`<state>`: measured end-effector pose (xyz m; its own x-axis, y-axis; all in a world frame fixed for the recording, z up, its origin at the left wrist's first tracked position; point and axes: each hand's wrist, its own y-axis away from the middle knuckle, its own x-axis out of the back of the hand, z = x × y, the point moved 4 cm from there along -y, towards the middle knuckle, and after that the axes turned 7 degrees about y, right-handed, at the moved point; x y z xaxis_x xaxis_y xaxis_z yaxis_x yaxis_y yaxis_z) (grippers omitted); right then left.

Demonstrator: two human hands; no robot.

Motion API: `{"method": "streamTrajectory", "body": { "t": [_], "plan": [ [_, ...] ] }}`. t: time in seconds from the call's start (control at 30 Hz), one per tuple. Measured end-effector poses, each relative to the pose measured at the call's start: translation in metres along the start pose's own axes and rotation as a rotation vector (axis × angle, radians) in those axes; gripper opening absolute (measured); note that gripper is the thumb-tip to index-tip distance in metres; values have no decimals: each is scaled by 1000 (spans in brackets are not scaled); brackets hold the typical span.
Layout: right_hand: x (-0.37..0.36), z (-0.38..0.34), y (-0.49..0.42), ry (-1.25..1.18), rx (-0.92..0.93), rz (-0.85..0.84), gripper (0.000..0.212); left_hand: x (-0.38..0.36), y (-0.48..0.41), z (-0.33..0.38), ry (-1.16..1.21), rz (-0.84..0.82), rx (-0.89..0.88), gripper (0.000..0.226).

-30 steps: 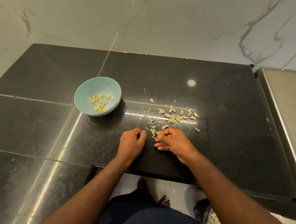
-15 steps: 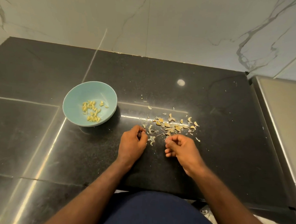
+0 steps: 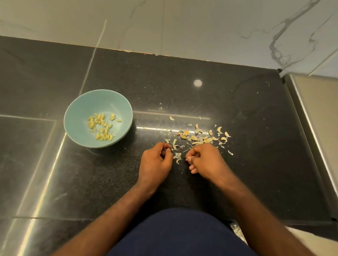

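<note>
The hands have come apart. A second ago they were pressed fingertip to fingertip over the near edge of the litter, working on one small piece. Now the left hand [image 3: 156, 162] and the right hand [image 3: 206, 161] rest side by side on the counter [image 3: 239, 178] with a clear gap between them. A few pale scraps [image 3: 177, 156] lie in that gap. Both hands are clenched, with the fingers curled in toward the thumb. Anything pinched at the tips is too small or too hidden to make out, so I cannot tell which hand, if either, carries a shelled piece. The main scatter of husks [image 3: 200, 137] is spread from 12 to 2 o'clock of the right hand, just beyond its knuckles. The shelled kernels [image 3: 101, 125] sit in a loose heap inside the blue bowl [image 3: 82, 105]. The bowl stands at about 10 o'clock from the left hand, near it but not touching. My reading is that the split marks one piece as just opened, its skin dropped between the hands. The likely next step would be to carry the kernel up and left to the bowl, then pick another unshelled piece from the litter.
</note>
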<state>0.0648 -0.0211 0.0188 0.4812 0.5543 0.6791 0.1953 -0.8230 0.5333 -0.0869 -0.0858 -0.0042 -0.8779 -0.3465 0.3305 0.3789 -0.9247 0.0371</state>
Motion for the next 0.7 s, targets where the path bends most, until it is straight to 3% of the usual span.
{"method": "streamTrajectory", "body": {
  "t": [0.5, 0.6, 0.7],
  "plan": [
    [4, -15, 1, 261, -1, 83, 21, 0, 0, 1, -53, -37, -34, 10],
    [7, -8, -2, 161, -22, 9, 16, 1, 0, 2, -85, -47, -19, 14],
    [10, 0, 3, -183, -36, -98, 11, 5, -2, 5, -51, -108, 33, 15]
  ]
}}
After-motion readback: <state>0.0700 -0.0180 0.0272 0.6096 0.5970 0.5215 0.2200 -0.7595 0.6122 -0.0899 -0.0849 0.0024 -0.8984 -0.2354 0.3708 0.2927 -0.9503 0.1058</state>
